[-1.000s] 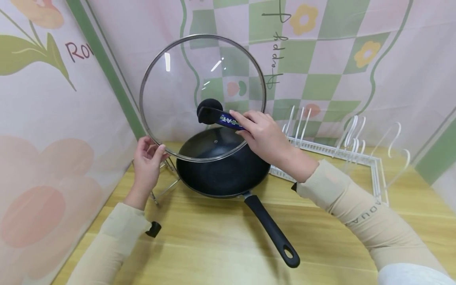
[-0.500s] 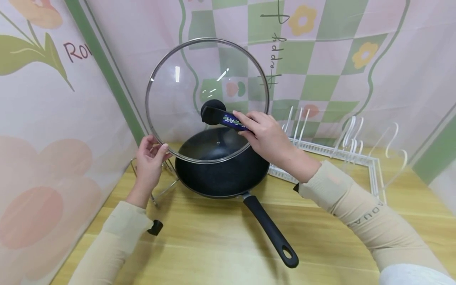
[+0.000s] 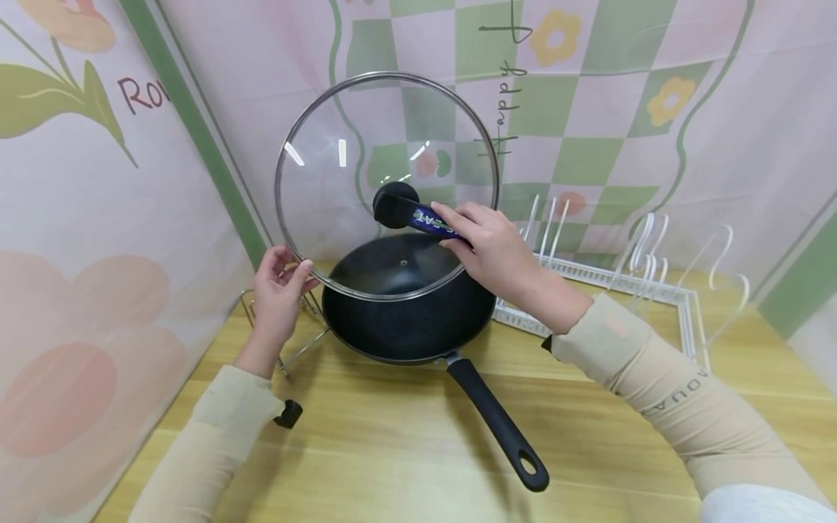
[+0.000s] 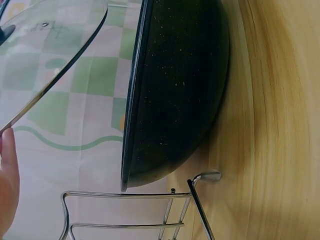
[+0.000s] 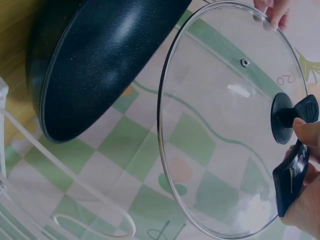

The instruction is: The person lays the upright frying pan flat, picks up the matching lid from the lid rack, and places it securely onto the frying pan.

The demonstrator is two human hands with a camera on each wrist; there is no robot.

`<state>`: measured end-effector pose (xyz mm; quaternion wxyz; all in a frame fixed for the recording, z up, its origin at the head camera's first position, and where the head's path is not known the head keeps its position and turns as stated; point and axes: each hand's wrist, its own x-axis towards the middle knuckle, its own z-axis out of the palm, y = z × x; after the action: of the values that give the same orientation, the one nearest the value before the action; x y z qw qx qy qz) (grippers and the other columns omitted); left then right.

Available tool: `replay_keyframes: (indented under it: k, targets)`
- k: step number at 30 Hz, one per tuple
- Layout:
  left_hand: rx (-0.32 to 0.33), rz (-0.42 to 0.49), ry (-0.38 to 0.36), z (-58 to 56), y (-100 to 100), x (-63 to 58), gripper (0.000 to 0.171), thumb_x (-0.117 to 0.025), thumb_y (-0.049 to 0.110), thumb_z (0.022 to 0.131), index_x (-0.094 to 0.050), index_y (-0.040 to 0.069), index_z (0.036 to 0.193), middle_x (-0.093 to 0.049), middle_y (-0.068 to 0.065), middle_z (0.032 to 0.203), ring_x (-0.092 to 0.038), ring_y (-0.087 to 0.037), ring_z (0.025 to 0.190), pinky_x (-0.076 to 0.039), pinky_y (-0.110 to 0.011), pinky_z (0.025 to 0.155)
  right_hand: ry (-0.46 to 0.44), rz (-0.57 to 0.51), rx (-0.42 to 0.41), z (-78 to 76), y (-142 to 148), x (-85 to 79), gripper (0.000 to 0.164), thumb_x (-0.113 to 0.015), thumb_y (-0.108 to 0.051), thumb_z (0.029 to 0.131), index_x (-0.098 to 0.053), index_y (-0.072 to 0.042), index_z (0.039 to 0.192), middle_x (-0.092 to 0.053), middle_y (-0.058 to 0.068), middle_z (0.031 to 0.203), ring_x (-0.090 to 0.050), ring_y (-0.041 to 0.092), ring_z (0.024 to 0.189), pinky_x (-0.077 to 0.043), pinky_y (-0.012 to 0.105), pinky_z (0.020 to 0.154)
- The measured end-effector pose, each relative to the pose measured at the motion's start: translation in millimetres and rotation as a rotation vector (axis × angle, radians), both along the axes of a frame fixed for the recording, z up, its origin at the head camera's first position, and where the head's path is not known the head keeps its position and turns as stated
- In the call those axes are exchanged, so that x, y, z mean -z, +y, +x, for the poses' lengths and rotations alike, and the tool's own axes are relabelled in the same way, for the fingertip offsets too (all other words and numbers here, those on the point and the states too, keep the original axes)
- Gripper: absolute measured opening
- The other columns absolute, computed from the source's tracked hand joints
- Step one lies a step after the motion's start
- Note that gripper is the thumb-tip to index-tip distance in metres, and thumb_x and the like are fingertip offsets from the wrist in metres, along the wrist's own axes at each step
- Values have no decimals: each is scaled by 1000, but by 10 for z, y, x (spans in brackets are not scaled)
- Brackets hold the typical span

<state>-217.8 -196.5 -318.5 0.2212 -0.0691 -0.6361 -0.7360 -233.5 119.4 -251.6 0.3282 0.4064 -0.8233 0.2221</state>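
Observation:
A round glass lid [image 3: 340,189] with a metal rim is held steeply tilted above a dark wok-style pan [image 3: 408,327]. My right hand [image 3: 493,243] grips the black lid handle [image 3: 395,207], which carries a blue label; in the right wrist view the fingers wrap around this handle [image 5: 292,175]. With thumb and fingers, my left hand [image 3: 281,283] pinches the lid's lower left rim. The left wrist view catches only part of the left hand [image 4: 7,180] at the rim. The pan stands on the table, its long black handle [image 3: 500,428] pointing toward me.
A white rack [image 3: 686,319] with upright prongs stands to the right of the pan. Left of the pan is a metal wire rack [image 4: 120,195], partly behind my left hand. The wooden table [image 3: 373,450] meets a patterned cloth backdrop [image 3: 601,94] behind and at left.
The lid has shifted slightly right and a little down, and its light reflections have moved across the glass. Both hands keep their hold and move slightly right with it. The pan stays put.

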Motion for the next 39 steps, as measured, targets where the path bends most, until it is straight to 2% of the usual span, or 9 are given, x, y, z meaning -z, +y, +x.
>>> replay_keyframes:
  k: [17,25,32,39]
  targets:
    - [9,-32,-48,-13,1,-1,19,-57,-11,99,-50,0,113,-52,-8,104,-64,-10,86,-61,-25,76,-16,-18,-9,0,23,-23,48,-77,-6,92,-62,4,136,-67,22,110,-63,38,98,-52,53,89]
    - [20,-29,-45,-5,10,-15,22,-57,-11,98,-52,7,110,-54,-5,103,-64,-11,85,-61,-26,77,-26,-30,-13,-11,49,-49,48,-78,-4,90,-63,5,135,-66,22,106,-63,37,95,-55,50,84]
    - [26,-5,-54,16,28,-14,22,-56,-12,99,-54,7,109,-55,-2,100,-63,-8,82,-61,-25,74,-50,-19,-29,-40,51,-111,45,-78,-1,90,-64,6,133,-66,23,105,-63,37,95,-56,50,84]
    - [29,7,-71,47,47,-40,24,-56,-12,99,-53,9,109,-54,-1,99,-62,-8,80,-62,-26,73,-112,-16,-8,-63,57,-179,44,-76,0,92,-64,5,134,-67,21,107,-62,34,96,-56,48,81]
